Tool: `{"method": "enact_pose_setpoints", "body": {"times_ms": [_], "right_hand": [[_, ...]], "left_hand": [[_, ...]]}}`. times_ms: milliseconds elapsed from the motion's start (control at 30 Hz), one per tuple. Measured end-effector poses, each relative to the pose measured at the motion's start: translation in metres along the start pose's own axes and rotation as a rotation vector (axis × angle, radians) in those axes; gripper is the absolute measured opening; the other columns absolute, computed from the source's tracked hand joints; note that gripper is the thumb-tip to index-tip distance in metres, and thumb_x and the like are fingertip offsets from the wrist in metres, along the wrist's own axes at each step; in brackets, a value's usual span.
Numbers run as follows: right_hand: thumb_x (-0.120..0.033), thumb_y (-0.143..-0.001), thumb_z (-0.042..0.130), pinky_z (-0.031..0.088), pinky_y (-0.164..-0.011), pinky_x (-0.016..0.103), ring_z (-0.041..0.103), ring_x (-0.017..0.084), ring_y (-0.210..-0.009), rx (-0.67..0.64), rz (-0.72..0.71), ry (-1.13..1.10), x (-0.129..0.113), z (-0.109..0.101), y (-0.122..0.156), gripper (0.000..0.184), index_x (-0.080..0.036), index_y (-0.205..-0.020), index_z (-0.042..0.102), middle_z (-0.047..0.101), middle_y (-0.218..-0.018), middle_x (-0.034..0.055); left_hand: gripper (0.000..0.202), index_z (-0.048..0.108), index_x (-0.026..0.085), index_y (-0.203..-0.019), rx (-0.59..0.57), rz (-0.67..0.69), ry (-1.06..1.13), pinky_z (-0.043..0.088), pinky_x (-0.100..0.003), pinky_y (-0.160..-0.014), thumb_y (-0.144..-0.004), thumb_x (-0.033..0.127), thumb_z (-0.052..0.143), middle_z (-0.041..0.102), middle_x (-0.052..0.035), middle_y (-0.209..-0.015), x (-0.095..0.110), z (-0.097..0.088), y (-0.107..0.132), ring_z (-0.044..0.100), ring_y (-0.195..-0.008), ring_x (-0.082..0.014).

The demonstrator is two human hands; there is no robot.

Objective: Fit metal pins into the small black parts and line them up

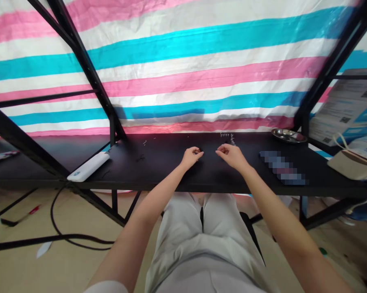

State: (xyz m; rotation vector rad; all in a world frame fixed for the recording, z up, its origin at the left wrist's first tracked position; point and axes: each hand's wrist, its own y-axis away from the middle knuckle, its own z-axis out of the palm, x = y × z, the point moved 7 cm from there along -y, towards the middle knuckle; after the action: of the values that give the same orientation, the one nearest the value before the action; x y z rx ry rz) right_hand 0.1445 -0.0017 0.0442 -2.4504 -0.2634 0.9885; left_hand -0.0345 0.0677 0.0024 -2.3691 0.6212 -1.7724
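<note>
My left hand [192,157] is over the middle of the black table [159,162], fingers closed round a small black piece [201,150] that barely shows against the dark top. To its right, my right hand [231,155] has thumb and fingers pinched together; anything between them is too small to make out. The two hands are apart. Just beyond my right hand lies a row of small clear or silvery bits [226,134], with a few more beside its fingers.
A metal dish [289,136] stands at the back right, near a blurred-out flat object [282,167] and a beige pouch [352,165]. On the left lie a white power strip-like object [88,167] and tiny scraps [145,143]. Black frame posts [88,73] rise either side.
</note>
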Motion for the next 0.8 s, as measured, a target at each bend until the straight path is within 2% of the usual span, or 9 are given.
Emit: {"method": "enact_pose_setpoints", "body": {"times_ms": [67,133,200,300,433,533,667,800], "right_hand": [[-0.037,-0.073,0.059,0.043,-0.061,0.025,0.060,0.015,-0.062,-0.109,0.078,0.041,0.017,-0.012,0.003,0.018,-0.020,-0.073,0.064,0.066,-0.066,0.0015],[-0.038,-0.071,0.061,0.042,-0.059,0.024,0.060,0.015,-0.060,-0.164,0.189,0.097,0.037,-0.026,0.007,0.019,-0.019,-0.069,0.064,0.065,-0.060,0.0012],[-0.038,-0.069,0.062,0.042,-0.058,0.024,0.060,0.015,-0.059,-0.184,0.258,0.139,0.054,-0.036,0.012,0.019,-0.019,-0.066,0.065,0.065,-0.059,0.0012],[-0.037,-0.069,0.062,0.042,-0.058,0.024,0.062,0.016,-0.062,-0.130,0.328,0.215,0.072,-0.045,0.018,0.018,-0.019,-0.066,0.066,0.065,-0.059,0.0023],[-0.038,-0.070,0.062,0.042,-0.060,0.025,0.063,0.018,-0.066,-0.077,0.355,0.285,0.085,-0.039,0.022,0.020,-0.019,-0.070,0.068,0.068,-0.066,0.0048],[-0.041,-0.071,0.062,0.042,-0.061,0.026,0.063,0.019,-0.070,-0.013,0.370,0.326,0.090,-0.034,0.025,0.022,-0.020,-0.071,0.068,0.068,-0.070,0.0058],[-0.043,-0.073,0.059,0.041,-0.060,0.027,0.063,0.020,-0.071,0.050,0.382,0.341,0.094,-0.031,0.027,0.024,-0.021,-0.075,0.068,0.069,-0.071,0.0053],[-0.043,-0.074,0.058,0.041,-0.061,0.027,0.062,0.020,-0.073,0.042,0.395,0.377,0.095,-0.027,0.027,0.024,-0.021,-0.079,0.068,0.069,-0.075,0.0048]], "left_hand": [[0.022,0.061,0.013,-0.072,-0.033,0.046,-0.095,0.039,-0.023,-0.053,-0.067,0.035,0.066,0.059,0.0000,-0.062,0.009,0.006,-0.002,0.050,-0.049,-0.0082],[0.021,0.064,0.013,-0.072,-0.064,0.093,-0.171,0.040,-0.023,-0.058,-0.068,0.034,0.066,0.061,-0.0011,-0.065,0.020,0.015,-0.004,0.051,-0.055,-0.0095],[0.019,0.066,0.013,-0.073,-0.109,0.124,-0.219,0.041,-0.024,-0.062,-0.068,0.031,0.066,0.063,-0.0019,-0.067,0.029,0.029,-0.005,0.053,-0.059,-0.0104],[0.015,0.067,0.013,-0.073,-0.165,0.142,-0.260,0.042,-0.024,-0.066,-0.067,0.027,0.068,0.064,-0.0024,-0.067,0.035,0.052,-0.006,0.054,-0.062,-0.0114],[0.012,0.067,0.014,-0.071,-0.166,0.156,-0.301,0.043,-0.026,-0.067,-0.067,0.026,0.068,0.064,-0.0025,-0.068,0.033,0.080,-0.007,0.055,-0.063,-0.0128],[0.011,0.067,0.015,-0.072,-0.134,0.167,-0.335,0.043,-0.027,-0.068,-0.067,0.026,0.068,0.063,-0.0032,-0.071,0.029,0.092,-0.008,0.055,-0.066,-0.0144],[0.011,0.066,0.017,-0.073,-0.068,0.128,-0.399,0.044,-0.028,-0.073,-0.069,0.027,0.066,0.062,-0.0038,-0.076,0.027,0.095,-0.010,0.056,-0.073,-0.0162],[0.012,0.066,0.017,-0.073,-0.075,0.066,-0.453,0.044,-0.030,-0.076,-0.070,0.028,0.065,0.061,-0.0047,-0.080,0.028,0.096,-0.011,0.057,-0.078,-0.0184]]}}
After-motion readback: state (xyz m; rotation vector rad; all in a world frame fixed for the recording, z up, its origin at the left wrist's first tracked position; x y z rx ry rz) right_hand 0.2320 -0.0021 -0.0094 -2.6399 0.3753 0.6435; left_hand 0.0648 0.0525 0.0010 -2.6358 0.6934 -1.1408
